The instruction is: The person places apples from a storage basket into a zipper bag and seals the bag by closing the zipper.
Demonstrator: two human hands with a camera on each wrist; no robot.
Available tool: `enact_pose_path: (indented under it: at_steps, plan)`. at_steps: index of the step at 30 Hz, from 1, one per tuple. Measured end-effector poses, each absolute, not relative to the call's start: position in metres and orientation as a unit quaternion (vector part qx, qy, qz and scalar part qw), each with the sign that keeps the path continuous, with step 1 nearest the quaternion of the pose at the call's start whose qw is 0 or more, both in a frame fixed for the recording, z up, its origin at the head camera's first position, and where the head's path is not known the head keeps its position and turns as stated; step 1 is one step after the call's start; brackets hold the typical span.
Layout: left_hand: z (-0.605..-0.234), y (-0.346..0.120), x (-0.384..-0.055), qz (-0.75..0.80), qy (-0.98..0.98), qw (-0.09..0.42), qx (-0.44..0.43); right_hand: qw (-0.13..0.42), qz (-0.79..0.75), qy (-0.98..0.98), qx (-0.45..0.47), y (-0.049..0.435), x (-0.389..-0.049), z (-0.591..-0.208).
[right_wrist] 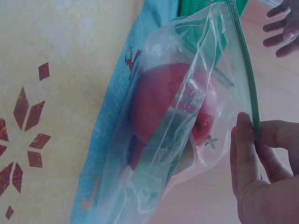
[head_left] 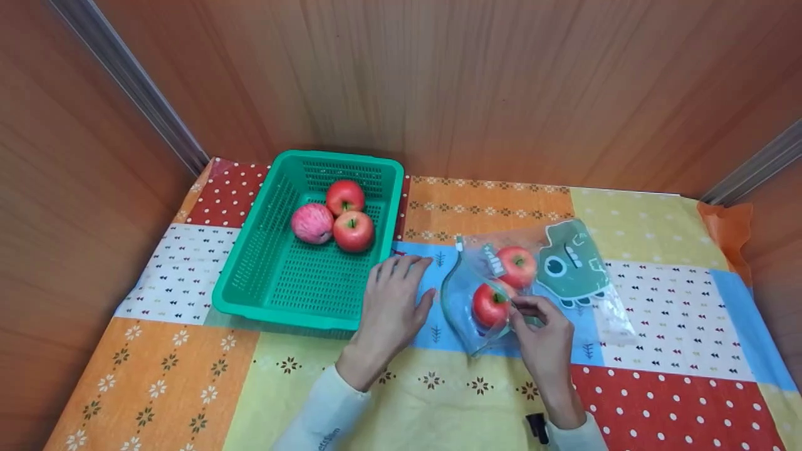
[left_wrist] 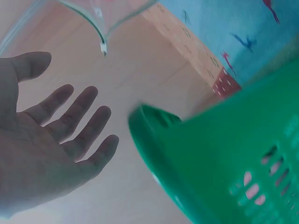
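Observation:
My right hand pinches the green-edged rim of a clear zip bag between thumb and fingers; the right wrist view shows that grip on the green strip. Inside the bag lie red apples, one near the mouth and one deeper. A green cartoon figure is printed on the bag. My left hand hovers beside the right rim of a green plastic basket, its fingers spread and holding nothing. In the basket sit two red apples and a pink streaked apple.
A patchwork-patterned cloth covers the table. Wooden panels rise behind it and at both sides. A small black object is by my right wrist. An orange flap hangs at the far right corner.

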State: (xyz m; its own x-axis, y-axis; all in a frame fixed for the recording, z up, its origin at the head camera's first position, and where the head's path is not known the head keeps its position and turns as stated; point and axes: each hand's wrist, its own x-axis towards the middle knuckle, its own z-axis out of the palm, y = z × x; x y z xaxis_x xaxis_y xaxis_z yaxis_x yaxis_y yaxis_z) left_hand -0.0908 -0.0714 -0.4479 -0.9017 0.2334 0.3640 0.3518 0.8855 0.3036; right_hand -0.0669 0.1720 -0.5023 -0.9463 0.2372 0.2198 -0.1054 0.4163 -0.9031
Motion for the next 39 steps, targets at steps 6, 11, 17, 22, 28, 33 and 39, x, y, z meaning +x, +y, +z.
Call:
enact_pose_path:
  at_steps: [6,11,17,22,28,33,39]
  plan:
    - [-0.445,-0.086,-0.096,-0.195,-0.961,0.151,-0.123,0.143,0.538,-0.830,-0.044,0.173,-0.065,-0.501]
    - [-0.446,-0.097,-0.099,-0.199,-0.965,0.136,-0.106,0.135,0.542,-0.828,-0.043,0.173,-0.065,-0.501]
    - [-0.445,-0.109,-0.101,-0.202,-0.969,0.115,-0.083,0.131,0.543,-0.828,-0.044,0.174,-0.065,-0.501]
    - [-0.442,-0.118,-0.102,-0.210,-0.970,0.100,-0.065,0.137,0.541,-0.829,-0.040,0.174,-0.065,-0.502]
    - [-0.438,-0.128,-0.104,-0.209,-0.972,0.090,-0.052,0.155,0.537,-0.828,-0.044,0.173,-0.066,-0.503]
    - [-0.435,-0.138,-0.106,-0.200,-0.975,0.082,-0.045,0.152,0.533,-0.831,-0.047,0.173,-0.067,-0.505]
    - [-0.430,-0.149,-0.110,-0.193,-0.978,0.073,-0.037,0.149,0.535,-0.831,-0.045,0.173,-0.067,-0.505]
